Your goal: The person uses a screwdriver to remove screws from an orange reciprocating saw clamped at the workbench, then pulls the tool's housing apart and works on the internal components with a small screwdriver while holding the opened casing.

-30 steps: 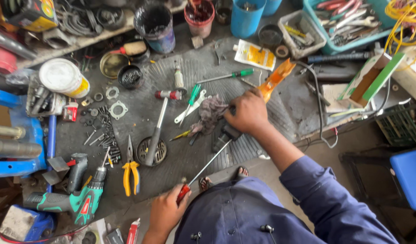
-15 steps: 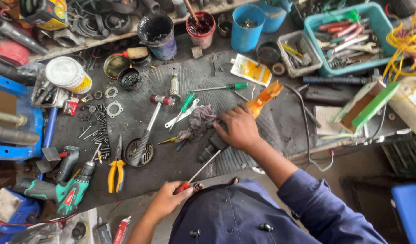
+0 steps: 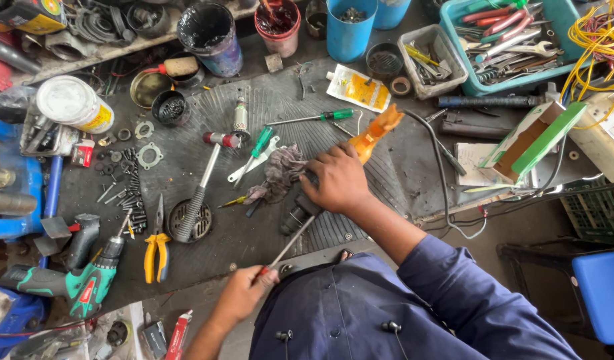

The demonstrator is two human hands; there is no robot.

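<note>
My right hand point(image 3: 338, 180) grips a dark power-tool body point(image 3: 297, 212) lying on the ribbed black mat point(image 3: 280, 107), with an orange housing part point(image 3: 379, 131) just beyond my knuckles. My left hand point(image 3: 243, 292) holds the red handle of a long screwdriver point(image 3: 288, 246), whose shaft slants up to the dark tool body. A grey rag point(image 3: 281, 172) lies bunched to the left of my right hand.
A metal-handled hammer point(image 3: 201, 187), yellow pliers point(image 3: 157, 250), a green-handled screwdriver point(image 3: 320, 117), loose bolts and washers point(image 3: 130, 180) and a green drill point(image 3: 77, 280) lie left. Cans, a blue cup point(image 3: 350, 30) and a teal tool bin point(image 3: 497, 40) stand at the back. A blue stool point(image 3: 603, 293) is right.
The view has shifted and moved closer; my hands stay on the tool body and the screwdriver, with the left hand a little nearer the bench edge.
</note>
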